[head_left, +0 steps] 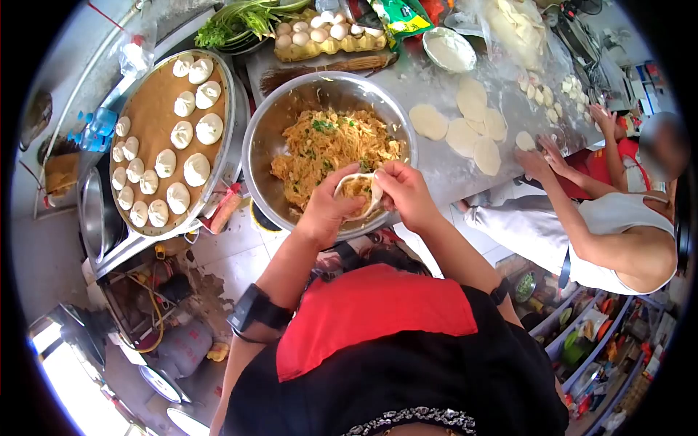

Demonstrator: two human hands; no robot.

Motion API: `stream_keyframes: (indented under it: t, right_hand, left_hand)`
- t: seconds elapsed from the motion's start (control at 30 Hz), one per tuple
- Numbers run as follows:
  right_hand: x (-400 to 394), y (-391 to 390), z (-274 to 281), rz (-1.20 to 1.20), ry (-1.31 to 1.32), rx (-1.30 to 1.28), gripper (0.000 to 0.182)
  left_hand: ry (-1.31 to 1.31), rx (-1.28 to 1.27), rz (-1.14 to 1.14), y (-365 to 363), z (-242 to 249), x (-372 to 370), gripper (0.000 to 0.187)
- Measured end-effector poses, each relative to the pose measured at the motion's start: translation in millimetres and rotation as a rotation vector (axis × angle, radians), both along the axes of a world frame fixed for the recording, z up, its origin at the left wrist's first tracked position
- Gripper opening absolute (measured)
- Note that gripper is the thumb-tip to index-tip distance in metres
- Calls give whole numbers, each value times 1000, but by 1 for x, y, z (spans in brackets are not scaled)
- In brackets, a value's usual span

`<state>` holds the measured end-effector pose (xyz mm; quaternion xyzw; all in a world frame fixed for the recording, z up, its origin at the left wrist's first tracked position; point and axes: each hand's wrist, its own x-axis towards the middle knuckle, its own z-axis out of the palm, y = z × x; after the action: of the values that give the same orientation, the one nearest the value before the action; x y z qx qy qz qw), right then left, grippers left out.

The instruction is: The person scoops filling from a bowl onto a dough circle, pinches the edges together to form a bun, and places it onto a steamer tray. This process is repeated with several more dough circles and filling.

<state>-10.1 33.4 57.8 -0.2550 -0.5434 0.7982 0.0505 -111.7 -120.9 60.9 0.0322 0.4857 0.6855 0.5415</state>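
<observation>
Between my two hands is a partly folded bun (pixel 376 195), a dough wrapper with shredded filling showing in its opening. My left hand (pixel 326 203) cups it from the left, with the thumb over the filling. On the right, my right hand (pixel 409 193) pinches the wrapper's edge. Both hands are over the near rim of a large steel bowl (pixel 256 149), which holds shredded orange-brown filling (pixel 334 145) with green bits. Left of the bowl, a round steamer tray (pixel 145 94) carries several pleated buns (pixel 196 168).
Flat dough wrappers (pixel 460 136) and small dough pieces (pixel 545 98) lie on the metal table (pixel 436 171). Behind the bowl are a brush (pixel 320 71), an egg carton (pixel 327 45) and a bowl of flour (pixel 448 49). Two people work at right, one pressing a wrapper (pixel 525 141).
</observation>
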Motion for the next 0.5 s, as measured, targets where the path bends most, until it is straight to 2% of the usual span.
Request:
stream_keyframes:
  t: [0.07, 0.17, 0.2, 0.27, 0.37, 0.4, 0.47, 0.5]
  right_hand:
    - [6, 0, 1, 99, 7, 472, 21]
    - [4, -3, 25, 214, -15, 799, 17]
    - [1, -1, 21, 250, -6, 819, 23]
    - [2, -1, 16, 253, 40, 861, 22]
    - [5, -10, 24, 213, 139, 846, 21]
    - [7, -13, 28, 194, 176, 828, 21]
    - [8, -14, 27, 226, 56, 739, 20]
    - [7, -14, 27, 241, -2, 695, 19]
  left_hand:
    - [58, -23, 43, 2, -6, 4, 49]
    - [655, -111, -184, 1, -11, 0, 38]
    - [566, -137, -193, 1, -6, 0, 35]
    - [391, -190, -207, 3, 8, -3, 30]
    - [338, -165, -196, -1, 1, -5, 30]
    - [541, -201, -263, 0, 1, -5, 31]
    - [947, -270, -400, 1, 1, -4, 33]
    - [880, -264, -324, 2, 1, -3, 32]
